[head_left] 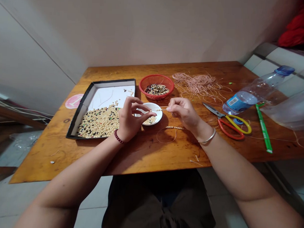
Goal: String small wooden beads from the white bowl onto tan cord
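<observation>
My left hand (132,118) is over the white bowl (158,121), thumb and forefinger pinched at what looks like a small cream bead. The bowl has cream beads in it. To its right, my right hand (183,111) is closed on a thin string, whose end reaches left towards my left fingertips. Below, a strung row of cream beads (174,127) lies on the table, its loose string curling in a loop. Beside my left hand, a black-edged tray (78,119) holds many cream beads mixed with dark and coloured ones.
Behind the bowl stands a red basket (156,96) of mixed beads. A tangle of pink string (196,84) lies at the back of the wooden table (140,160). On the right are scissors (229,121), a tilted plastic bottle (252,92) and a green strip (263,131).
</observation>
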Demonstrator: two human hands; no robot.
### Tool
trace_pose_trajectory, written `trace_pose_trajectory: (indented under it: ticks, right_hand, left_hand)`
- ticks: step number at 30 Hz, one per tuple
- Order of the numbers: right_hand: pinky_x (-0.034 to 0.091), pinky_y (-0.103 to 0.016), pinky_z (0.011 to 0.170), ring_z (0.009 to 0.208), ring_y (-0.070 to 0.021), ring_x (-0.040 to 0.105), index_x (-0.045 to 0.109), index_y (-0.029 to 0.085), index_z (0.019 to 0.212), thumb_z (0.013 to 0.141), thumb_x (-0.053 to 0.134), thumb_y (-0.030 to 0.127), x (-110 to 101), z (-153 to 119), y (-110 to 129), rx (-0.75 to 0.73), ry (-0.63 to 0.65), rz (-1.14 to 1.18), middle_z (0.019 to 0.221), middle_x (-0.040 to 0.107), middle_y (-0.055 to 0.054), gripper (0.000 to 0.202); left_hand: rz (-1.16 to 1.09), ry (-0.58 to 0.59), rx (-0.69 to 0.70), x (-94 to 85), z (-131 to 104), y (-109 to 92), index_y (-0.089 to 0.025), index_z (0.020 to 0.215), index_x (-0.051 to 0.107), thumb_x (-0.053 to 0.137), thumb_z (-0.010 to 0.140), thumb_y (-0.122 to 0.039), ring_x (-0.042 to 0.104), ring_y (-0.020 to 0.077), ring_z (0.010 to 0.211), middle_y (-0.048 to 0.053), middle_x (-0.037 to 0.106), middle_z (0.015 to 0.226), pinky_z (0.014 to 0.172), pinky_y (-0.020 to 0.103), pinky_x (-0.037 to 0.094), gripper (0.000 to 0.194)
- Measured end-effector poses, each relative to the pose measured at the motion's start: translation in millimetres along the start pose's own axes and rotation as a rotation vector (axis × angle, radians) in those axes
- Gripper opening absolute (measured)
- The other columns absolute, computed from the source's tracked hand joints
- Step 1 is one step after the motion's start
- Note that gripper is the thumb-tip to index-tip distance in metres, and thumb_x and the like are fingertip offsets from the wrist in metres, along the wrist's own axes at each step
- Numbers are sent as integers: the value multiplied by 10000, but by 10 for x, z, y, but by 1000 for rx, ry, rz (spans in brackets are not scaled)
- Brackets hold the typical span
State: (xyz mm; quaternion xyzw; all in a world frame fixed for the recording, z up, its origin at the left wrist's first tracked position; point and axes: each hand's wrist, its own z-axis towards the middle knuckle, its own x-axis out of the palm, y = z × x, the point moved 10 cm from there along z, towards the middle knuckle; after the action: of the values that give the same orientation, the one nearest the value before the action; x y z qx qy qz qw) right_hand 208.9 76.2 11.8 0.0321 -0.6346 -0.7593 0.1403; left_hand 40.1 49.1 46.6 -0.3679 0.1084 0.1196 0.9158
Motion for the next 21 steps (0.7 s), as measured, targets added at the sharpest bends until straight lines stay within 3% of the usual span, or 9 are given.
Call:
trace_pose_trajectory:
  ticks: [21]
  right_hand:
    - [163,-241,460,465,-45,253,444,174,489,633,700,266,24,-11,61,-19,2,-13,467,349,72,307]
  left_hand:
    - [21,18,9,28,-11,-3,-216,966,453,831,678,-307,720,137,720,-52,638,750,556,184,582,484]
